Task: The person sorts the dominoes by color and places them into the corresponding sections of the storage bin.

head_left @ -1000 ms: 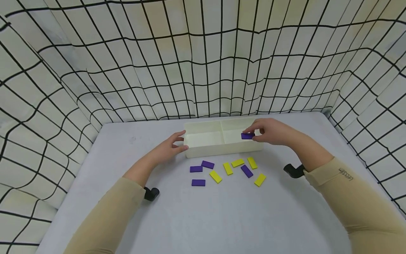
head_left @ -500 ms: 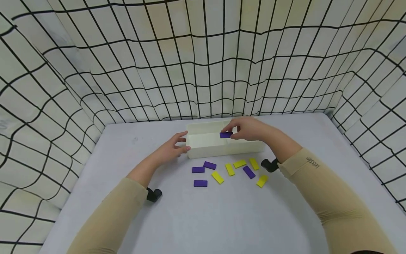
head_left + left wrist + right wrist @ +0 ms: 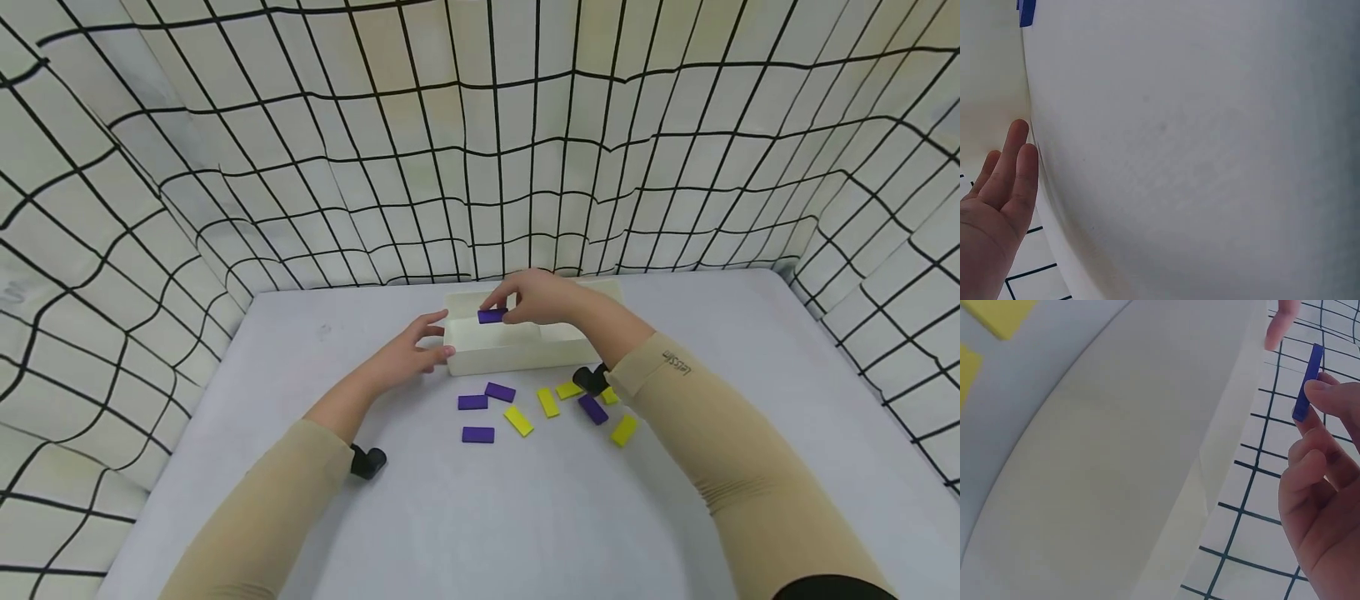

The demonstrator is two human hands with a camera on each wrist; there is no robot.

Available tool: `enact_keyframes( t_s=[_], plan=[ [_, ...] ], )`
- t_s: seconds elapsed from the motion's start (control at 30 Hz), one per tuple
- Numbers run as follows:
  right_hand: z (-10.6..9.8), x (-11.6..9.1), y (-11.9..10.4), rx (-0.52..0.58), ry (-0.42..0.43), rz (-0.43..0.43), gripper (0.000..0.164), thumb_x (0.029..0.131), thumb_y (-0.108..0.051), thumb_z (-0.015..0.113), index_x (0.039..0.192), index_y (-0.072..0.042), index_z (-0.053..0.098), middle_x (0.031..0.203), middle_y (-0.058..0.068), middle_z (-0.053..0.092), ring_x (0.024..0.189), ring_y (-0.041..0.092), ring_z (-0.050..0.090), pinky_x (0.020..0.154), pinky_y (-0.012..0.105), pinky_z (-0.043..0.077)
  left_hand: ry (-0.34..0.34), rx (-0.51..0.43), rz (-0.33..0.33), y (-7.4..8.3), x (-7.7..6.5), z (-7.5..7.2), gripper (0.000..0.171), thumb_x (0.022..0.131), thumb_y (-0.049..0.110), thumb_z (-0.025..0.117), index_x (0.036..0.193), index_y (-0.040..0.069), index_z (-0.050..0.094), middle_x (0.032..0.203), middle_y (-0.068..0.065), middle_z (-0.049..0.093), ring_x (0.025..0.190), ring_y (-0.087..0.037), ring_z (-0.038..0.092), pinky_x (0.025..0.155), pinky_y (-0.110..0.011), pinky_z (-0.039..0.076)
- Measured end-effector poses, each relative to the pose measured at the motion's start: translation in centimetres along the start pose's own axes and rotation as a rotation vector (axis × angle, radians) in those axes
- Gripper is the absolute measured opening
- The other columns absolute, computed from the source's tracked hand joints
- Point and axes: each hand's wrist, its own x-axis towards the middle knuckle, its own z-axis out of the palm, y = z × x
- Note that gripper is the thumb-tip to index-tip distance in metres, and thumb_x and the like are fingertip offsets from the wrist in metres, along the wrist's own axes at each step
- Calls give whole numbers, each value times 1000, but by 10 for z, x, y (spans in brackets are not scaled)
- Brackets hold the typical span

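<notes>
My right hand [image 3: 542,297] pinches a purple rectangular block [image 3: 492,317] between thumb and fingertips, over the left compartment of a white two-part box [image 3: 525,360]. In the right wrist view the same purple block [image 3: 1309,382] is seen edge-on between thumb and finger. My left hand [image 3: 405,354] is at the box's left end, thumb by the front corner and fingers by the back one. The left wrist view shows that hand's fingers [image 3: 1009,165] extended along the box wall. Its thumb is out of that view.
In front of the box lie several loose blocks: purple ones such as a purple block [image 3: 477,435] and yellow ones such as a yellow block [image 3: 518,421]. My right sleeve [image 3: 705,417] partly covers the yellow ones. Black netting [image 3: 495,150] surrounds the white table [image 3: 480,525].
My right hand has carried the purple block leftward, from over the right compartment across the divider to over the left one. My left hand has stayed at the box's left end.
</notes>
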Motion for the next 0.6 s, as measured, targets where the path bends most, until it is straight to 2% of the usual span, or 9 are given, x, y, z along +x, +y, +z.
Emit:
enact_keyframes(
  t_s=[0.2,0.33,0.6],
  plan=[
    [9,20,1,-8,-40,1,36,92,-15,67,125,-30,70,111,-4,62,97,20,58,77,32,53,-3,-3,-8,-1,0,-1,78,96,44,63,158,36,16,156,-11,32,119,-30,59,99,-50,46],
    [16,32,6,-50,-61,35,36,92,-15,68,125,-28,70,111,-3,62,102,19,55,85,34,51,-1,-6,-16,-1,0,-1,79,94,49,64,157,39,17,156,-8,33,118,-29,60,99,-49,47],
    [30,52,13,-112,-117,80,36,92,-8,67,125,-23,71,111,-1,63,104,18,55,96,35,48,3,-10,-8,-3,1,-1,80,94,48,65,157,36,17,156,-9,33,118,-29,60,98,-48,47]
  ],
)
